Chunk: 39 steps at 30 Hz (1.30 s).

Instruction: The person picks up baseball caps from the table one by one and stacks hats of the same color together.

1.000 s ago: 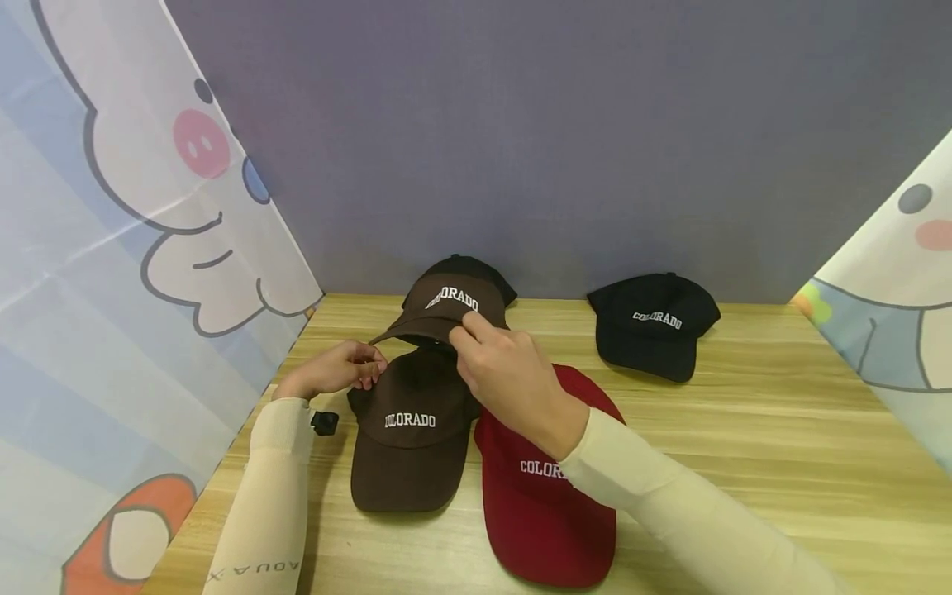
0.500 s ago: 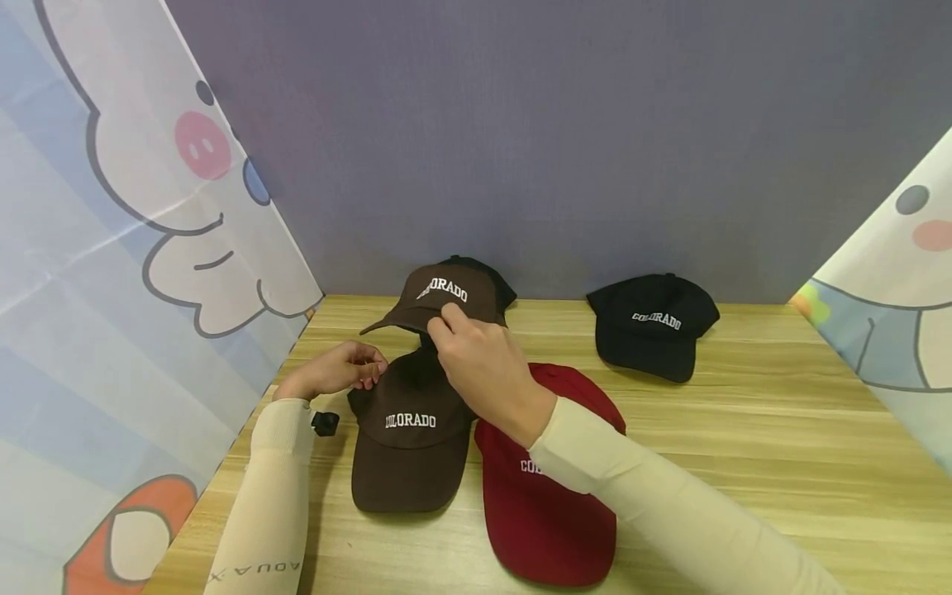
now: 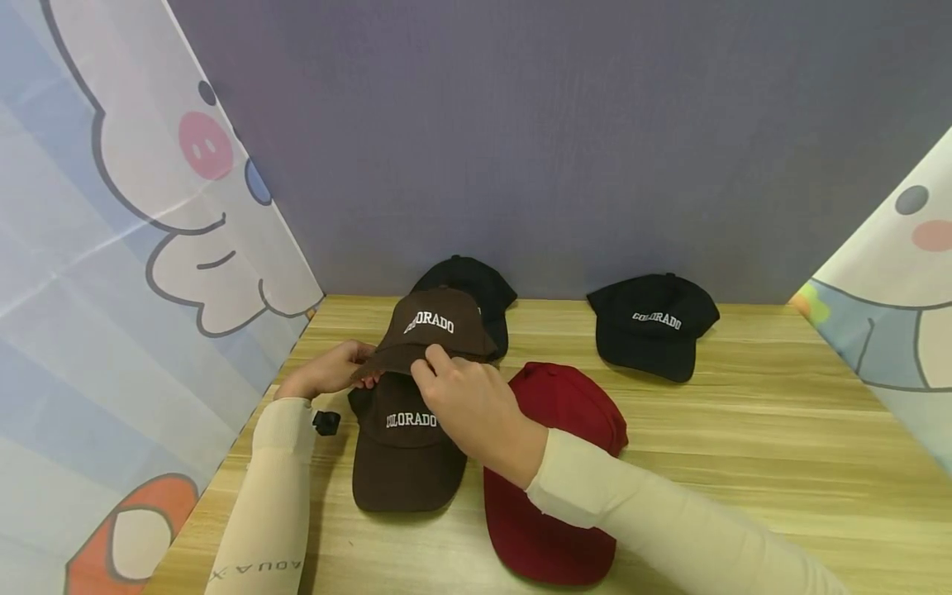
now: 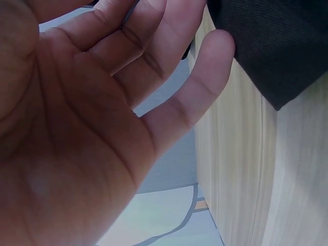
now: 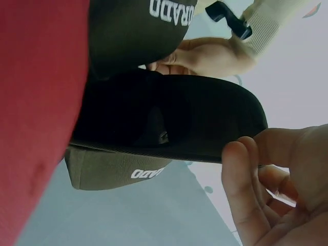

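Observation:
My right hand (image 3: 472, 405) pinches the brim edge of a brown baseball cap (image 3: 446, 310) lettered COLORADO, thumb below and fingers above. In the right wrist view, the fingers (image 5: 238, 169) grip this edge and the cap's dark underside (image 5: 210, 110) shows. The raised cap is held over the crown of a second brown cap (image 3: 409, 471), which lies brim toward me. My left hand (image 3: 327, 372) pinches the second cap's crown at its upper left; the raised brim partly covers those fingertips. In the left wrist view, the palm (image 4: 77, 138) shows, with the little finger beside dark cloth (image 4: 277, 46).
A red cap (image 3: 568, 405) lies to the right, partly under my right forearm. One black cap (image 3: 468, 277) sits behind the raised cap, another black cap (image 3: 654, 326) at the back right. A grey panel (image 3: 521, 149) closes the back of the wooden table (image 3: 781, 430).
My right hand has brought the raised brown cap left and toward me, off the black cap behind and over the second brown cap. The left hand has stayed in place.

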{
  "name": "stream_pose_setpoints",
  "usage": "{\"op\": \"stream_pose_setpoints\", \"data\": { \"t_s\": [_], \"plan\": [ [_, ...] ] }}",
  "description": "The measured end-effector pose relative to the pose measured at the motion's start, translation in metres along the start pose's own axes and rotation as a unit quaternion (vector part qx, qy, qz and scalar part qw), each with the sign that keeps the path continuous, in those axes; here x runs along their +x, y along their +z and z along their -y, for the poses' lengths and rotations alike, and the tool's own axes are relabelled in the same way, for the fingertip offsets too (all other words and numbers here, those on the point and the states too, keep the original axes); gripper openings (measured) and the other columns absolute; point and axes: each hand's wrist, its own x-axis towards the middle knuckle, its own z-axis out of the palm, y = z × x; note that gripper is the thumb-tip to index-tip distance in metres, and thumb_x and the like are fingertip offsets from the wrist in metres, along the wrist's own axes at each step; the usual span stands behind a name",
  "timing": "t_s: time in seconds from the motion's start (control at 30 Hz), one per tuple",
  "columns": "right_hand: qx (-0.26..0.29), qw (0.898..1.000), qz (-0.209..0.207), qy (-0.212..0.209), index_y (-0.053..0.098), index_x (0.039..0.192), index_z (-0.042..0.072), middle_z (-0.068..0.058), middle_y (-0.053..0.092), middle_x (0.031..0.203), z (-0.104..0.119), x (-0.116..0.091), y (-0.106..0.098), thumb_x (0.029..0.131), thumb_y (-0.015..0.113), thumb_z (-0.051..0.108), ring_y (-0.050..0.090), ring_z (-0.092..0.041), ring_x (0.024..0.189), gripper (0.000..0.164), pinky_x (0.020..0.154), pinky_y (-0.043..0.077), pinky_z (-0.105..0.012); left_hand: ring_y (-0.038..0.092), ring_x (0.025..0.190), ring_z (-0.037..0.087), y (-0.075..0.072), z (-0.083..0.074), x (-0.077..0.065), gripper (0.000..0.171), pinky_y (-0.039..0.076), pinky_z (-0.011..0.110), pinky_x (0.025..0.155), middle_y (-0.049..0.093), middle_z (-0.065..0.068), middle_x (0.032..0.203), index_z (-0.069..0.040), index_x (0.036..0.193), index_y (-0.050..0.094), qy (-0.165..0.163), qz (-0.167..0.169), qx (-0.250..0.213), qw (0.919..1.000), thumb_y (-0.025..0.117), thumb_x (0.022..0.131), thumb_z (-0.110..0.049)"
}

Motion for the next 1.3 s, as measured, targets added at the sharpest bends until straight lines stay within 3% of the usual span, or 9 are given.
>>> {"op": "stream_pose_setpoints", "data": {
  "t_s": [0.23, 0.47, 0.8, 1.07, 1.3],
  "plan": [
    [-0.013, 1.0, 0.018, 0.009, 0.067, 0.097, 0.012, -0.003, 0.058, 0.088, 0.011, -0.012, -0.001, 0.092, 0.071, 0.008, 0.056, -0.012, 0.052, 0.007, 0.042, 0.048, -0.022, 0.061, 0.077, 0.014, -0.001, 0.0, -0.001, 0.025, 0.051, 0.029, 0.069, 0.068, 0.01, 0.096, 0.003, 0.11, 0.07, 0.004, 0.0, 0.016, 0.9999, 0.046, 0.104, -0.001],
    [-0.015, 1.0, 0.017, 0.006, 0.068, 0.097, 0.014, -0.002, 0.059, 0.088, 0.022, -0.021, 0.001, 0.089, 0.075, 0.008, 0.052, -0.009, 0.05, 0.012, 0.04, 0.045, -0.021, 0.051, 0.064, 0.011, -0.001, 0.002, 0.0, 0.021, 0.047, 0.029, 0.061, 0.056, 0.001, 0.078, 0.002, 0.102, 0.066, -0.011, 0.002, 0.014, 0.9998, 0.045, 0.104, -0.001],
    [-0.015, 1.0, 0.023, 0.011, 0.064, 0.095, 0.014, -0.001, 0.055, 0.084, 0.03, -0.029, 0.003, 0.09, 0.075, 0.01, 0.051, -0.009, 0.048, 0.013, 0.039, 0.041, -0.019, 0.064, 0.078, 0.014, -0.002, 0.004, 0.0, 0.026, 0.057, 0.034, 0.073, 0.068, 0.006, 0.091, 0.005, 0.11, 0.067, -0.013, 0.018, -0.007, 0.9997, 0.042, 0.105, -0.001],
    [-0.015, 0.999, 0.035, 0.01, 0.062, 0.094, 0.014, -0.001, 0.053, 0.083, 0.035, -0.034, 0.008, 0.089, 0.076, 0.01, 0.05, -0.007, 0.047, 0.015, 0.039, 0.041, -0.018, 0.061, 0.083, 0.019, -0.003, 0.001, 0.001, 0.032, 0.055, 0.04, 0.08, 0.06, 0.01, 0.095, 0.006, 0.115, 0.061, -0.038, -0.013, -0.018, 0.999, 0.034, 0.111, -0.011],
    [-0.023, 0.999, 0.032, -0.004, 0.061, 0.09, 0.016, 0.001, 0.052, 0.081, 0.043, -0.039, 0.013, 0.089, 0.076, 0.012, 0.048, -0.006, 0.046, 0.016, 0.04, 0.041, -0.018, 0.064, 0.087, 0.022, -0.003, -0.003, 0.001, 0.055, 0.057, 0.043, 0.082, 0.061, 0.015, 0.103, 0.006, 0.126, 0.055, -0.067, -0.047, -0.048, 0.9955, 0.031, 0.112, -0.042]
  ]
}}
